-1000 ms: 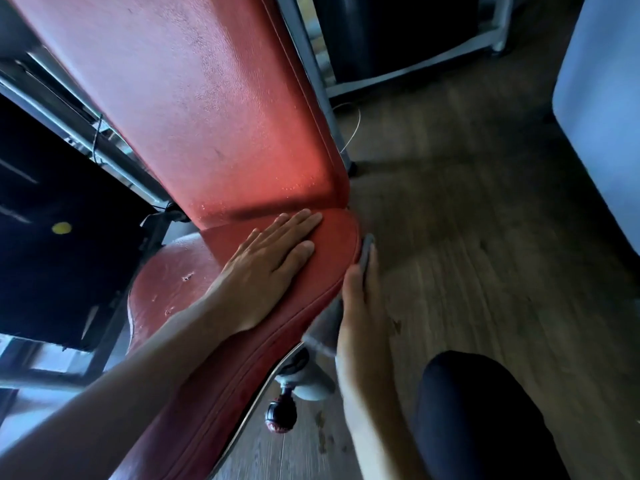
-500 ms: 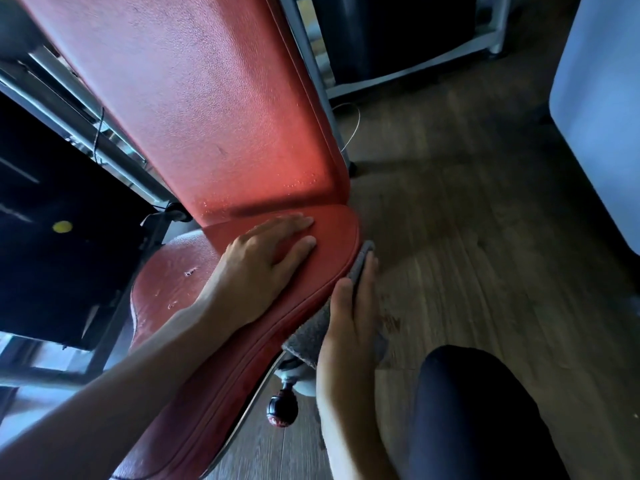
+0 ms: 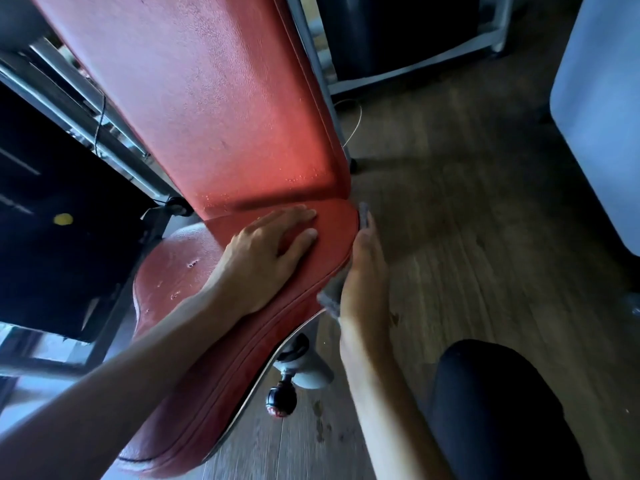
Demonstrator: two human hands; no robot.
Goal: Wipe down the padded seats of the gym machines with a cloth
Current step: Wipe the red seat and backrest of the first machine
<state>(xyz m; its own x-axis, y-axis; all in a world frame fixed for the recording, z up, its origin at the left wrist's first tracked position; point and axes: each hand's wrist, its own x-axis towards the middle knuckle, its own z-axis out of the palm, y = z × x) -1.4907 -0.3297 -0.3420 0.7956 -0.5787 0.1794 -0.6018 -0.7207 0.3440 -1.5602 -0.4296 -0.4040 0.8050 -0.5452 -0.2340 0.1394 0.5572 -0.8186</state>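
While my right hand (image 3: 364,271), fingers straight and together, presses the grey cloth (image 3: 331,294) against the right edge of the red seat pad (image 3: 173,268), left hand (image 3: 272,249) lies flat on top. Edge runs toward me; right hand's nearer.

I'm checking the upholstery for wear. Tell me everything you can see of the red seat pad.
The red seat pad is padded, vinyl-looking upholstery with a piped seam along its right edge and a few small nicks on its left part. It sits below the tilted red backrest. The left hand rests flat on top near the back; the right hand presses a grey cloth against its right edge.
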